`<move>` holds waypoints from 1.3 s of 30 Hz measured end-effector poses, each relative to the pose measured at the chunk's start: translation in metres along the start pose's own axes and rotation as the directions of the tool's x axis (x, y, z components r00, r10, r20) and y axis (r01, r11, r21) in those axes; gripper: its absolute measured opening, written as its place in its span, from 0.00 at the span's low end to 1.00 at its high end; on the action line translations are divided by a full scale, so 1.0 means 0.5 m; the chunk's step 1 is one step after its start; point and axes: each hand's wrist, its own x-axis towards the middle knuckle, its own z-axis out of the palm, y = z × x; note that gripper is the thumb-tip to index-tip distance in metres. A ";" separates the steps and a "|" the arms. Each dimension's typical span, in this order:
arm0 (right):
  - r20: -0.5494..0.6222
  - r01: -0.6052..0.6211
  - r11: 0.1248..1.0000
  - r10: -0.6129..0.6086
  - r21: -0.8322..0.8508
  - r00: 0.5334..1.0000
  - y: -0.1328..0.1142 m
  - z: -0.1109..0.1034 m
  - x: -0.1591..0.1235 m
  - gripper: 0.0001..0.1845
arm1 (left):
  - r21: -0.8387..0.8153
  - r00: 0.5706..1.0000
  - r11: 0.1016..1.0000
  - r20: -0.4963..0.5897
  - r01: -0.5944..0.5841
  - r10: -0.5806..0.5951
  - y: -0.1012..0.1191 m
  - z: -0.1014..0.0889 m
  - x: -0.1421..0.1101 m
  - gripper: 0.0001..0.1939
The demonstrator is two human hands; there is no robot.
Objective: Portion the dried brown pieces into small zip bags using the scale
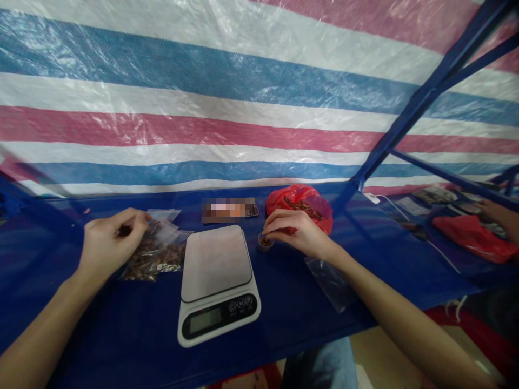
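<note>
My left hand (115, 237) is closed, thumb and fingers pressed together over the upper edge of several clear zip bags (168, 256) filled with brown dried pieces. Whatever is pinched there is hidden. On the other side, my right hand (294, 232) has its fingers closed at the rim of a small clear cup (265, 244) with brown bits in it. Between the hands lies a white kitchen scale (217, 265), its plate bare and its display showing zeros. Behind my right hand is an opened red plastic bag (302, 202) of brown dried pieces.
An empty-looking clear bag (330, 281) lies under my right forearm. A flat, partly blurred object (229, 209) rests behind the scale on the blue tabletop (133, 324). Blue metal bars (405, 113) rise at right; beyond them are another red bag (474, 237) and another person's hand (500, 213).
</note>
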 end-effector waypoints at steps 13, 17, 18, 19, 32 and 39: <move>-0.443 -0.279 0.934 0.158 -0.223 0.883 0.030 -0.098 -0.015 0.10 | 0.030 0.995 0.995 0.037 0.095 -0.096 0.007 -0.003 0.002 0.19; -0.523 -0.470 0.821 0.258 -0.325 0.812 0.109 -0.165 -0.045 0.12 | 0.017 0.995 0.996 0.046 0.083 -0.084 0.007 -0.001 0.003 0.18; -0.495 -0.485 0.801 0.280 -0.352 0.822 0.126 -0.169 -0.050 0.11 | 0.010 0.995 0.997 0.049 0.082 -0.082 0.007 -0.001 0.003 0.18; -0.454 -0.485 0.789 0.298 -0.378 0.840 0.140 -0.167 -0.052 0.11 | 0.003 0.995 0.996 0.050 0.084 -0.084 0.007 0.000 0.004 0.18; -0.144 -0.363 0.664 0.362 -0.654 0.921 0.165 -0.085 0.039 0.09 | -0.041 0.985 0.987 0.082 0.154 -0.151 -0.001 0.001 0.001 0.16; -0.134 -0.374 0.634 0.393 -0.677 0.910 0.179 -0.070 0.051 0.12 | -0.047 0.986 0.989 0.094 0.140 -0.136 -0.006 0.005 -0.005 0.16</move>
